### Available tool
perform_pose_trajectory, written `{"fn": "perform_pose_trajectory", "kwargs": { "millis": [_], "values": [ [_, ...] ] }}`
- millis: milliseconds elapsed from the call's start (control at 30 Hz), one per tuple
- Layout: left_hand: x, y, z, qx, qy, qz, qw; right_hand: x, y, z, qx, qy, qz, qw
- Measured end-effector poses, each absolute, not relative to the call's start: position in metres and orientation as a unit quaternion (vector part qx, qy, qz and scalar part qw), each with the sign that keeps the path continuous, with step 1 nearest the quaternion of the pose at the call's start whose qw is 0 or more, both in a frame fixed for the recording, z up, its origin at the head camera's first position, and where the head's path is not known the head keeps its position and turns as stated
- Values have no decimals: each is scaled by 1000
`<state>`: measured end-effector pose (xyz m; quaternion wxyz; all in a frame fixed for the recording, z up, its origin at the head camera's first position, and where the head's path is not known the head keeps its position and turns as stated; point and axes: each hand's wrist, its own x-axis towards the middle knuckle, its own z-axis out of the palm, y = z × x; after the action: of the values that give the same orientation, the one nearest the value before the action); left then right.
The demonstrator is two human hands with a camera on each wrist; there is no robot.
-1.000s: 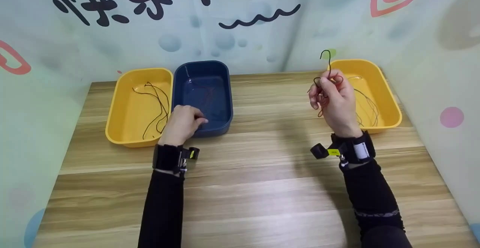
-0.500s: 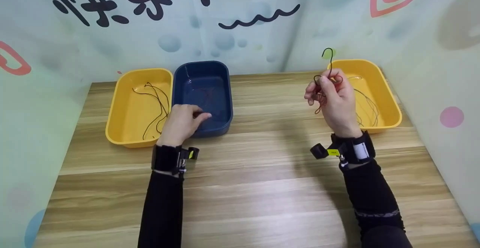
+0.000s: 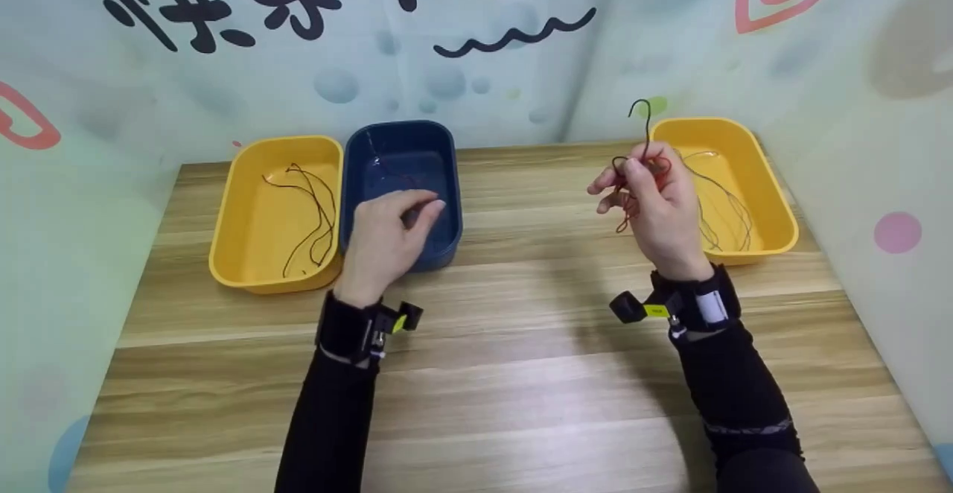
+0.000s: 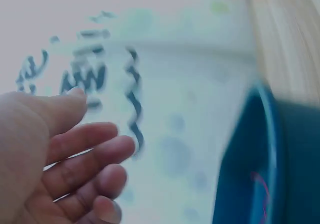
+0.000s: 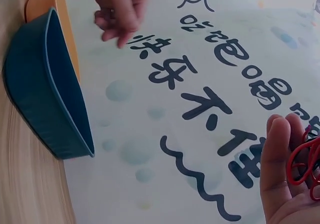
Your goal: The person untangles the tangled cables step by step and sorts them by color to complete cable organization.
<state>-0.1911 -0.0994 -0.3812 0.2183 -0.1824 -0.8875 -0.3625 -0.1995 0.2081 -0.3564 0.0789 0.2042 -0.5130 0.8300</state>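
My left hand (image 3: 383, 243) hovers over the dark blue box (image 3: 456, 202), thumb and fingers loosely curved with nothing visible between them. The left wrist view shows its thumb apart from the fingers. Thin reddish wire (image 4: 263, 194) lies inside the blue box. On the right, my right hand (image 3: 663, 214) is raised by the right yellow box (image 3: 778, 217). Thumb and forefinger pinch a bundle of thin wires, a black wire (image 3: 648, 124) hooked upward and a looped red wire (image 3: 624, 219) below. The other fingers spread away, and the right wrist view cuts off part of the bundle.
A left yellow box (image 3: 246, 232) touches the blue box and holds black wires (image 3: 322, 214). Grey wires (image 3: 733, 202) lie in the right yellow box. Behind the wooden table (image 3: 514, 374) hangs a printed cloth (image 3: 506, 98) with large black characters.
My left hand has risen and shifted right over the blue box, its thumb and fingers parting. My right hand has moved slightly left with the wires, its outer fingers spreading.
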Motion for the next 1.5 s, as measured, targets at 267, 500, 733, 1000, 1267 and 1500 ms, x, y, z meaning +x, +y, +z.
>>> {"fn": "perform_pose_trajectory", "kwargs": {
  "millis": [267,500,733,1000,1267,1500],
  "values": [
    [-163,-52,-372,-265,-804,-497,191,-188,186,-362,231,-583,773,97],
    [-149,-17,-381,-241,-738,-629,36,-178,163,-372,277,-617,727,123],
    [-146,-3,-389,-182,-696,-695,-22,-175,150,-382,287,-612,727,120],
    [-146,0,-391,-145,-684,-715,-28,-172,146,-390,298,-635,702,122],
    [-146,-2,-387,-127,-664,-737,-24,-170,147,-389,284,-646,697,125],
    [-145,-10,-380,-144,-679,-719,27,-173,150,-387,278,-636,707,132]
  ]
}}
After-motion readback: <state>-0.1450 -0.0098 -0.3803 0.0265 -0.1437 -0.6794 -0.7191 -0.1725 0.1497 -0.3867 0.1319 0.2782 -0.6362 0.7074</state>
